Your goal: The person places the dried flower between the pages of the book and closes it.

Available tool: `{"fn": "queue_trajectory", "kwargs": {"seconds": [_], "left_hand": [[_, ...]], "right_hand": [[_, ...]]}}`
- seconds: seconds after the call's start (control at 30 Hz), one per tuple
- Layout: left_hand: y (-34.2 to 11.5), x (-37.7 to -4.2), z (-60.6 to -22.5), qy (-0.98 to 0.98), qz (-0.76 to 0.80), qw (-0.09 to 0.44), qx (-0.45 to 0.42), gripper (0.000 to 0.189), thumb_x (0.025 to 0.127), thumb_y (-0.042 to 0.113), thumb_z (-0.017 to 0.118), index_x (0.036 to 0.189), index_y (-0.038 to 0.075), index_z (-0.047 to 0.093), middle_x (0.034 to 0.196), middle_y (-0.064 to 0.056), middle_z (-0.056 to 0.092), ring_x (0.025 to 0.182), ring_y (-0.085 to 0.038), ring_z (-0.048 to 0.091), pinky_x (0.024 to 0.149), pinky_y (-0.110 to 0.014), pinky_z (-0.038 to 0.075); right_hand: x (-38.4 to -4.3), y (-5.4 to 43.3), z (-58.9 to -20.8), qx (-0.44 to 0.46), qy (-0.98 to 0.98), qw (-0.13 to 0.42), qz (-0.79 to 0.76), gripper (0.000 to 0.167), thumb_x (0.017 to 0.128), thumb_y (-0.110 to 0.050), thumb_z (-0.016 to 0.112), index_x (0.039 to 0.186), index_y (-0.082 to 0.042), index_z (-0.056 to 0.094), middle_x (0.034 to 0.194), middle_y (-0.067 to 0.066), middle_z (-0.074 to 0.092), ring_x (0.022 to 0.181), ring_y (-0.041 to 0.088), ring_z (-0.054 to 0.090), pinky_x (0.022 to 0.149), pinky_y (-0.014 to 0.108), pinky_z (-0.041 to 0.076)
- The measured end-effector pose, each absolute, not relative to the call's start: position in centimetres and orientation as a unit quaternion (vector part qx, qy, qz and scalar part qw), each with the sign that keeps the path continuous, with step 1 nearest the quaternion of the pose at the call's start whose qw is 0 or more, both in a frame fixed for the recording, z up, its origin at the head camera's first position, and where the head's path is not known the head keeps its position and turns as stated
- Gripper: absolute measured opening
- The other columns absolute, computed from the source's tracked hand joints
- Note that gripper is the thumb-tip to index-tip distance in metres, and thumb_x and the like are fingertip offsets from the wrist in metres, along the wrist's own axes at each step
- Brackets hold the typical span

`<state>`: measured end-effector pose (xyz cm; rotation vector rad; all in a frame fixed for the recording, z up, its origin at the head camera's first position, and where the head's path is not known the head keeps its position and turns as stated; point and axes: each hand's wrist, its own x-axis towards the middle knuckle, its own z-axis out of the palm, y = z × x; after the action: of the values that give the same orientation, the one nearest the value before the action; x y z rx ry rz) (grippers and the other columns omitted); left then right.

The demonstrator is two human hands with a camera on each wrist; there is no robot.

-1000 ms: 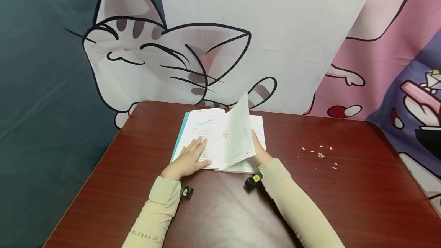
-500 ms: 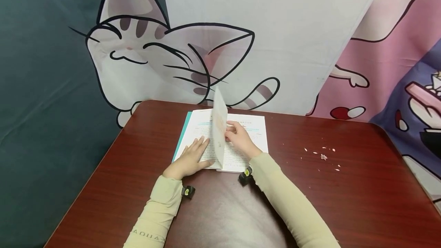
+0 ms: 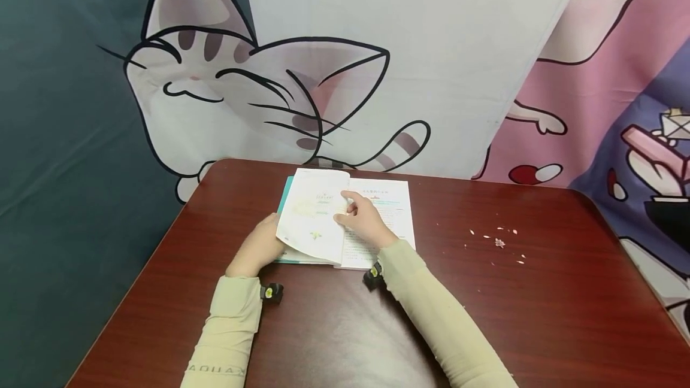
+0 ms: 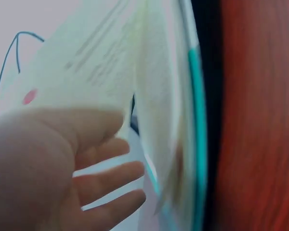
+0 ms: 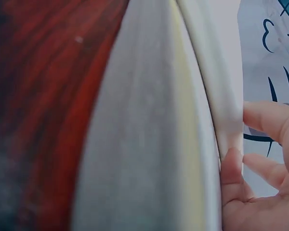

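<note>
An open book (image 3: 380, 214) with a teal cover edge lies on the table in the head view. One of its pages (image 3: 309, 214), bearing a small yellow flower, lies over the left side with its lower edge lifted. My left hand (image 3: 259, 244) is at the book's left edge, its fingertips hidden under that page. In the left wrist view the left hand (image 4: 77, 159) has its fingers extended beside the lifted paper. My right hand (image 3: 366, 217) is over the spine, index finger and thumb apart. Its thumb (image 5: 232, 168) touches the paper in the right wrist view.
Small pale petals and a little flower (image 3: 499, 243) are scattered on the brown table (image 3: 463, 316) to the right. Behind stands a cloth backdrop (image 3: 458, 47) with a cartoon cat. A small black camera sits on each wrist.
The raised page has swung from the right side over to the left. My right hand followed it leftward to the spine. My left hand slid off the left page to its outer edge.
</note>
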<state>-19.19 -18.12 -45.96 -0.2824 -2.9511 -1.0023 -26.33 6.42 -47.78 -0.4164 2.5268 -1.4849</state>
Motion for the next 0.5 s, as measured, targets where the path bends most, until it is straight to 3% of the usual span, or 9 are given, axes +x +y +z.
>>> {"fn": "queue_trajectory", "kwargs": {"seconds": [0.1,0.27,0.5], "left_hand": [[-18.7,-19.0,-45.4,-0.955,-0.293,0.026,-0.046,0.044,0.107,0.018,0.048,0.146,0.000,0.052,0.146,-0.024,0.052,0.137,-0.042,0.046,0.111,-0.058,0.038],[-18.1,-18.8,-44.3,-0.949,-0.310,0.049,-0.008,0.042,0.108,0.016,0.042,0.147,0.002,0.052,0.147,-0.023,0.050,0.134,-0.042,0.050,0.106,-0.059,0.042],[-16.3,-18.9,-44.7,-0.947,-0.305,0.021,-0.100,0.053,0.105,0.023,0.053,0.152,0.000,0.044,0.153,-0.023,0.043,0.141,-0.040,0.043,0.113,-0.055,0.036]], "right_hand": [[-26.3,6.1,-47.4,-0.138,0.861,0.089,-0.482,0.064,0.093,-0.016,0.075,0.151,-0.008,0.048,0.090,0.005,0.052,0.076,0.016,0.045,0.069,0.029,0.040],[-26.3,5.6,-46.9,-0.136,0.885,0.085,-0.436,0.065,0.092,-0.016,0.076,0.150,-0.006,0.049,0.085,0.006,0.052,0.072,0.016,0.044,0.065,0.028,0.040],[-26.1,5.3,-46.8,-0.131,0.893,0.082,-0.423,0.066,0.092,-0.015,0.076,0.151,-0.005,0.048,0.087,0.008,0.054,0.076,0.018,0.046,0.066,0.028,0.042]]}}
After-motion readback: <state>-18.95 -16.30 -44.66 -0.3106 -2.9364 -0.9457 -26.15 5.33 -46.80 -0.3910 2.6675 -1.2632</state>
